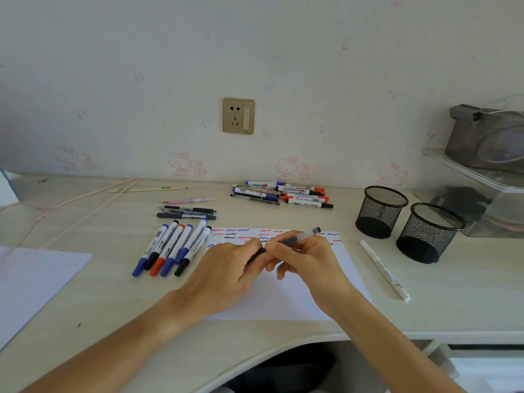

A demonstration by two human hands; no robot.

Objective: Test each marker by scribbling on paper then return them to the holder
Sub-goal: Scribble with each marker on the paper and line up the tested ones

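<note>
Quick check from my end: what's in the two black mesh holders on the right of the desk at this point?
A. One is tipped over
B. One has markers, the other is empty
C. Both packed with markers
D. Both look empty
D. Both mesh holders stand upright with nothing showing inside, while the markers lie on the desk in a row and a pile.

Pen held over scribbled paper, holders standing apart

A clear-barrelled pen (pixel 295 239) lies tilted above the white paper (pixel 286 290), whose top edge carries red, blue and black squiggles; two black mesh holders (pixel 381 211) stand upright at right.
</note>
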